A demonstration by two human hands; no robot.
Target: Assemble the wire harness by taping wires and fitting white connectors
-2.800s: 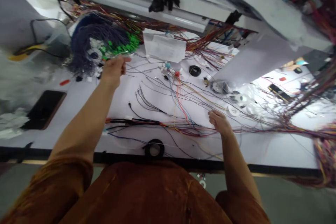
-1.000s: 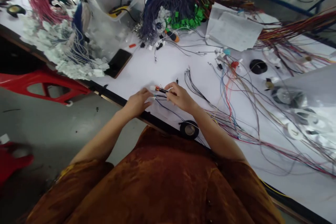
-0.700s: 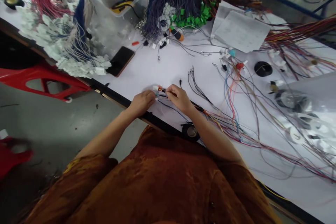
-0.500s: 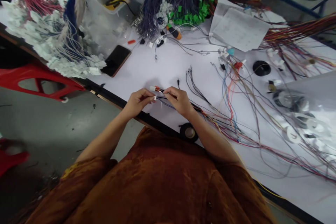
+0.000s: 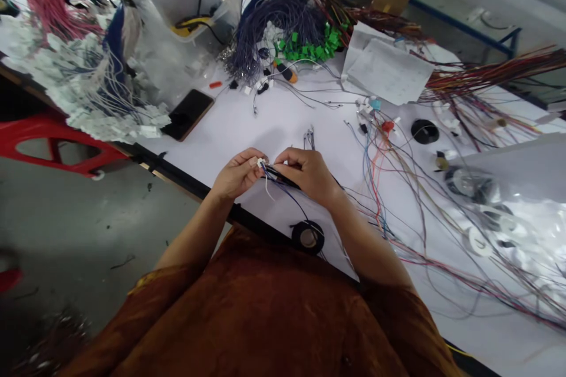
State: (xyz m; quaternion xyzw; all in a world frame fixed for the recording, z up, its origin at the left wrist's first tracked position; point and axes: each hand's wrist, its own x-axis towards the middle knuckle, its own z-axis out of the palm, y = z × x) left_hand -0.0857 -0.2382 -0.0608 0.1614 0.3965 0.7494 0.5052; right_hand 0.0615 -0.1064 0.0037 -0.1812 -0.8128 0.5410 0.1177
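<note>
Near the table's front edge my left hand pinches a small white connector. A dark blue wire and a short white wire trail down from beside it. My right hand is closed on black wires just right of the connector, its fingertips close to those of the left. Exactly where the wire ends meet the connector is too small to make out. Below the right hand lies a roll of black tape.
A phone lies left of the hands, beside a heap of white connectors. Behind are purple wires with green connectors, a screwdriver and paper sheets. Loose coloured wires spread rightward. A red stool stands left.
Both hands have drawn closer together at the connector. The blue and white wires now hang out below it. The orange-and-white connector seen beside the hands earlier is now hidden. The view has shifted slightly.
</note>
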